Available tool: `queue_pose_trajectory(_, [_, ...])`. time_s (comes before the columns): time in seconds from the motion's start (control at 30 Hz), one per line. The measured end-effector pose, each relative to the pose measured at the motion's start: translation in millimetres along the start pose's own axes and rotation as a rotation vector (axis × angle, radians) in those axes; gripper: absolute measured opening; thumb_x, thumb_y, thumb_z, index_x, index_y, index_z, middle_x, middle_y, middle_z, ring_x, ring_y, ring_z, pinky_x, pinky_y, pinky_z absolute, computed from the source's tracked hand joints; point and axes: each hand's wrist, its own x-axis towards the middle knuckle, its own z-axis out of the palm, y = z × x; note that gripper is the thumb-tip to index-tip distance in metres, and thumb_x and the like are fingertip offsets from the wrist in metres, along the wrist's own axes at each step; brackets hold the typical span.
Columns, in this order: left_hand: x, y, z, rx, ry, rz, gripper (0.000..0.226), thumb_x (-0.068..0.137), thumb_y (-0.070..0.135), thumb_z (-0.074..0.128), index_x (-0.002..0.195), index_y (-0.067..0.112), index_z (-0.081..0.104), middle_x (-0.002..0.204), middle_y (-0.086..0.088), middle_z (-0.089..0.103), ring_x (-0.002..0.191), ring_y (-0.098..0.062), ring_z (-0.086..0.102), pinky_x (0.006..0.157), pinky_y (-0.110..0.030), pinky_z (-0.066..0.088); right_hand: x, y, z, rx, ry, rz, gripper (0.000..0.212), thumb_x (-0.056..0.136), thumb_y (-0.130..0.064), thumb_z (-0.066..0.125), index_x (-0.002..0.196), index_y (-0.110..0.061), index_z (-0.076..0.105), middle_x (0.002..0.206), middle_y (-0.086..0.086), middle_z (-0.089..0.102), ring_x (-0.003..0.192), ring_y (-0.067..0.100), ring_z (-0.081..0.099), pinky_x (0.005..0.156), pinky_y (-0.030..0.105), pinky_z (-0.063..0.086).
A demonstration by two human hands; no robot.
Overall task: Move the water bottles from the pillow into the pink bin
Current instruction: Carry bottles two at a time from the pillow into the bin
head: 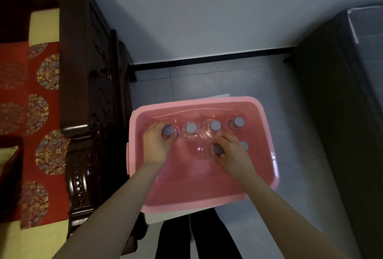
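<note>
The pink bin [265,130] stands on the floor in front of me. Several clear water bottles with grey caps stand upright inside it, in a row along the far wall. My left hand [157,146] grips the leftmost bottle [167,130] around its neck. My right hand [232,155] holds a bottle [217,149] in a second row, fingers curled round its top. Another cap [245,145] shows just behind my right hand. Two free bottles [191,127] [215,125] stand between my hands, and one [239,122] at the far right.
A dark carved wooden sofa arm [83,97] stands left of the bin, with a red patterned cushion [41,113] beyond it. A dark cabinet [342,113] stands at the right. Grey tiled floor [207,80] and a wall lie beyond the bin.
</note>
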Motion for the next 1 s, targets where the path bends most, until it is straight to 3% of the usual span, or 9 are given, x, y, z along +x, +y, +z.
queue_pose_trajectory(0.17, [4, 13, -10, 0.073, -0.147, -0.003, 0.045, 0.067, 0.011, 0.081, 0.11, 0.009, 0.067, 0.11, -0.006, 0.068, 0.105, -0.025, 0.06, 0.089, -0.022, 0.038, 3, -3, -22, -0.044, -0.051, 0.085, 0.042, 0.074, -0.029, 0.07, 0.114, -0.022, 0.06, 0.115, -0.003, 0.055, 0.107, 0.02, 0.051, 0.072, 0.03, 0.044])
queue_pose_trajectory(0.3, [10, 45, -31, 0.057, -0.159, -0.003, 0.048, 0.075, 0.02, 0.077, 0.12, 0.01, 0.063, 0.121, -0.007, 0.065, 0.105, -0.019, 0.06, 0.087, -0.01, 0.032, 7, -22, -72, 0.037, 0.235, 0.051, 0.038, 0.079, -0.042, 0.06, 0.108, -0.018, 0.064, 0.107, 0.0, 0.062, 0.102, 0.024, 0.056, 0.08, 0.034, 0.046])
queue_pose_trajectory(0.37, [12, 66, -44, 0.08, -0.135, 0.061, 0.047, 0.082, 0.026, 0.072, 0.125, 0.012, 0.059, 0.128, -0.006, 0.061, 0.117, -0.021, 0.055, 0.094, -0.016, 0.03, 14, -34, -96, 0.012, 0.307, 0.018, 0.048, 0.085, -0.042, 0.052, 0.121, -0.011, 0.061, 0.121, 0.007, 0.062, 0.114, 0.027, 0.053, 0.092, 0.033, 0.039])
queue_pose_trajectory(0.47, [15, 105, -69, 0.068, -0.09, 0.152, 0.047, 0.087, 0.023, 0.067, 0.13, 0.008, 0.055, 0.134, -0.009, 0.057, 0.127, -0.026, 0.049, 0.104, -0.024, 0.029, 24, -56, -130, -0.007, 0.335, -0.026, 0.046, 0.095, -0.033, 0.052, 0.133, -0.007, 0.052, 0.139, 0.011, 0.051, 0.13, 0.027, 0.041, 0.106, 0.032, 0.029])
queue_pose_trajectory(0.53, [11, 131, -92, 0.051, -0.032, 0.177, 0.047, 0.088, 0.019, 0.065, 0.132, 0.005, 0.053, 0.136, -0.011, 0.055, 0.128, -0.026, 0.048, 0.107, -0.028, 0.03, 23, -73, -151, 0.018, 0.35, -0.08, 0.046, 0.097, -0.032, 0.05, 0.136, -0.008, 0.049, 0.144, 0.01, 0.046, 0.135, 0.024, 0.036, 0.11, 0.031, 0.025])
queue_pose_trajectory(0.7, [-28, 163, -170, -0.005, 0.208, 0.146, 0.051, 0.089, 0.022, 0.063, 0.137, 0.014, 0.049, 0.141, -0.004, 0.051, 0.13, -0.015, 0.045, 0.1, -0.01, 0.025, 0, -118, -194, 0.112, 0.401, -0.247, 0.044, 0.097, -0.031, 0.051, 0.134, -0.006, 0.051, 0.142, 0.011, 0.048, 0.135, 0.024, 0.037, 0.111, 0.034, 0.027])
queue_pose_trajectory(0.8, [-69, 160, -222, -0.041, 0.373, 0.109, 0.053, 0.087, 0.024, 0.066, 0.138, 0.02, 0.049, 0.139, 0.001, 0.054, 0.125, -0.007, 0.048, 0.104, -0.016, 0.034, -13, -149, -207, 0.136, 0.413, -0.327, 0.047, 0.097, -0.034, 0.05, 0.137, -0.011, 0.048, 0.144, 0.005, 0.047, 0.135, 0.02, 0.036, 0.109, 0.031, 0.027])
queue_pose_trajectory(0.9, [-125, 142, -278, -0.047, 0.528, 0.038, 0.061, 0.086, 0.029, 0.067, 0.142, 0.028, 0.043, 0.138, 0.008, 0.051, 0.112, 0.003, 0.052, 0.091, -0.005, 0.035, -29, -192, -205, 0.184, 0.339, -0.453, 0.051, 0.097, -0.036, 0.049, 0.143, -0.017, 0.042, 0.149, -0.001, 0.042, 0.138, 0.016, 0.033, 0.107, 0.025, 0.023])
queue_pose_trajectory(1.0, [-182, 119, -331, -0.057, 0.658, -0.049, 0.065, 0.087, 0.035, 0.066, 0.145, 0.034, 0.036, 0.143, 0.012, 0.044, 0.121, 0.001, 0.045, 0.096, -0.019, 0.036, -44, -244, -191, 0.249, 0.24, -0.558, 0.054, 0.095, -0.038, 0.051, 0.145, -0.022, 0.039, 0.151, -0.004, 0.038, 0.139, 0.013, 0.031, 0.106, 0.022, 0.019])
